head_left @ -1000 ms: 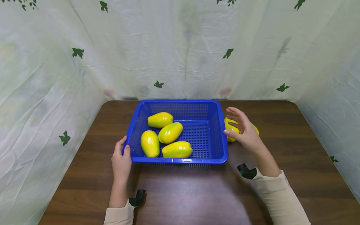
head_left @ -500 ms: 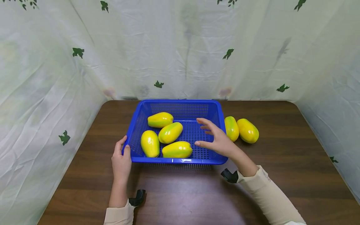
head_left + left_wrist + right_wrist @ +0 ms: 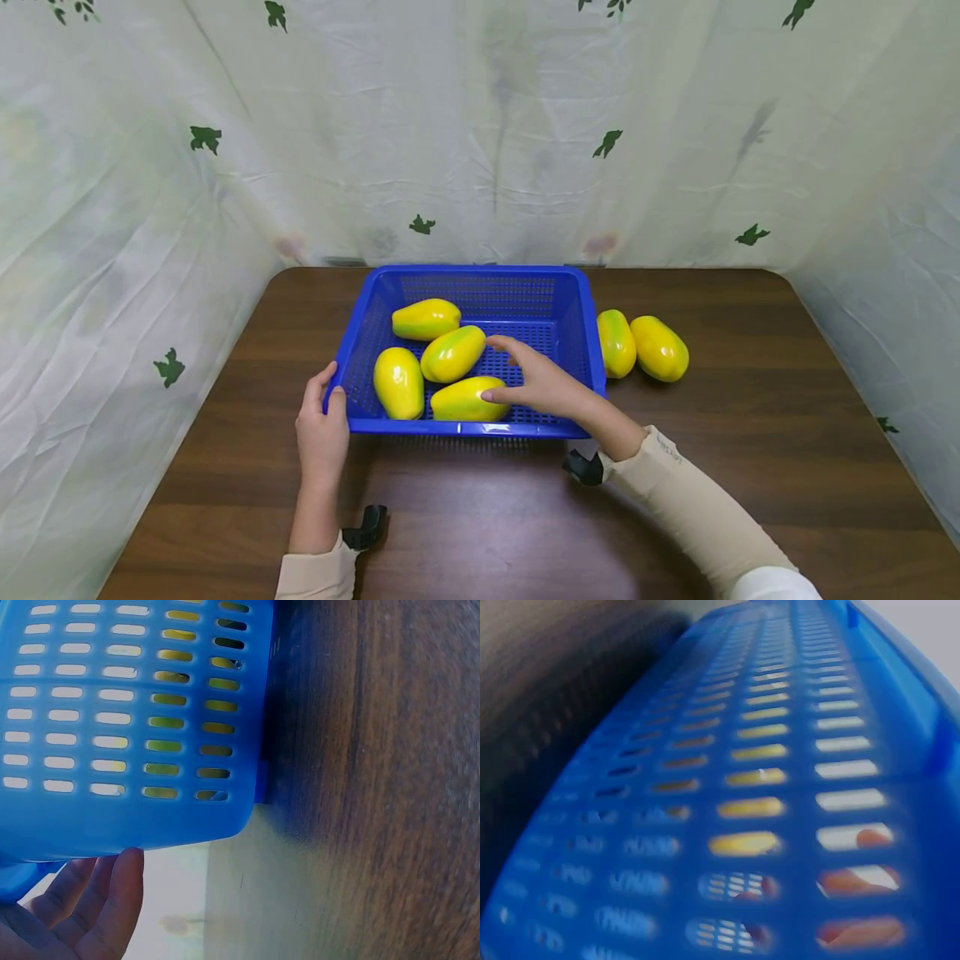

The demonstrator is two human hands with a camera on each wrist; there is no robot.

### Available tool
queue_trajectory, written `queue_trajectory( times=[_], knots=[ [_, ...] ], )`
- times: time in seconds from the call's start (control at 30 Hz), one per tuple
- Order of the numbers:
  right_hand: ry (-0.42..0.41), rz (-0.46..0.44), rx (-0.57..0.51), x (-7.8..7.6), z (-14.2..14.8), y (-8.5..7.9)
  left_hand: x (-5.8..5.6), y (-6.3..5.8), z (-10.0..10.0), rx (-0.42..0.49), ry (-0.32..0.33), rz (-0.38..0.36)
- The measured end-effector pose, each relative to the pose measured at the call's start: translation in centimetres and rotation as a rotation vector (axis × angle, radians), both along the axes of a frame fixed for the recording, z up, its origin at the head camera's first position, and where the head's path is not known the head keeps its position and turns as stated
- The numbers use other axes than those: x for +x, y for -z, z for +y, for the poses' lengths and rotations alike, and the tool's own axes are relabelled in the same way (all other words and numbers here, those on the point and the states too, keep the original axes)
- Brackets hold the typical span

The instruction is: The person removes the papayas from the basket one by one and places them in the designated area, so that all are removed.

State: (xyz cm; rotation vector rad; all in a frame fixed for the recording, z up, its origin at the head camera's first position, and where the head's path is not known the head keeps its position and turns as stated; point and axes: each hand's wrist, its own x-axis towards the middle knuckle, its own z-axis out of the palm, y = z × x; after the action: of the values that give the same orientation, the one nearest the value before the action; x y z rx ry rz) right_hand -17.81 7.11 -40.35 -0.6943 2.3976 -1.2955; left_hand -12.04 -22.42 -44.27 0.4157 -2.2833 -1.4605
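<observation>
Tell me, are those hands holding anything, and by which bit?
The left fingers hold the blue rectangular plastic basket by its left rim, near the front corner. The right fingers, spread near a glossy yellow oval fruit, grip nothing.

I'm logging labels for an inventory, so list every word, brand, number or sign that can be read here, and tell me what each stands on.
None: no text can be read in any view.
Right sleeve: a faint mark near the cuff, too small to tell whether it is writing.
Blue basket and yellow fruits: no lettering visible.
Curtain: green shapes and faded patterns, no lettering visible.
</observation>
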Motion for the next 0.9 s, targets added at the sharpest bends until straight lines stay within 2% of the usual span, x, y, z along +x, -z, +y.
queue_trajectory(
  times=[0.1, 0.33, 0.53, 0.9],
  knots=[
    [-0.021, -0.02, 0.029, -0.2, -0.5, 0.4, 0.0, 0.0, -0.1, -0.004, -0.003, 0.0],
    [-0.111, 0.033, 0.118, -0.3, -1.2, 1.1, 0.0, 0.1, 0.0, 0.0, -0.002, 0.001],
    [-0.147, 0.019, 0.217, -0.1, -1.3, 1.2, 0.0, 0.0, 0.0, 0.001, 0.001, -0.005],
    [-0.13, 0.032, 0.217, -0.3, -1.3, 1.3, 0.2, -0.1, 0.1, 0.001, 0.004, 0.012]
  ],
)
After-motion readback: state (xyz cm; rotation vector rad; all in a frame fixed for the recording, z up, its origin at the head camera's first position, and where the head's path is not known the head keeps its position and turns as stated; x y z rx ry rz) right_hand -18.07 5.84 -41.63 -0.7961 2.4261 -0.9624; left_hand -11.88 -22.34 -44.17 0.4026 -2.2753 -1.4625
